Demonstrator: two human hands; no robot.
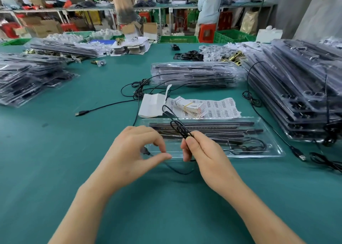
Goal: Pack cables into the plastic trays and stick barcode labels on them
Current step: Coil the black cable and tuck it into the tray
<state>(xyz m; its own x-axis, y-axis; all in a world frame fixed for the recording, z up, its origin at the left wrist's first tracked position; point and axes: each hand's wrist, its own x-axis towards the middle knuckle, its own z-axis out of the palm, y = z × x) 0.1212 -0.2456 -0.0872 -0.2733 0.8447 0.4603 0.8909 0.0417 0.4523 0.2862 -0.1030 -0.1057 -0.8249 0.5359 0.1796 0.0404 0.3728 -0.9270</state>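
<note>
Your right hand (201, 151) pinches a folded bundle of black cable (182, 130) between thumb and fingers, the loops standing up above the fingertips. Your left hand (133, 151) curls thumb and forefinger into a ring, tips almost meeting, where the cable's slack runs across from the right hand. Whether they actually nip it, you cannot tell. Both hands hover over the near edge of a clear tray (273, 151), which lies crosswise in the middle of the green table (55, 151) and holds black bars and another coiled cable. Barcode labels (222, 106) lie just behind the tray. Stacks of filled trays (296, 95) line the table's right edge.
</note>
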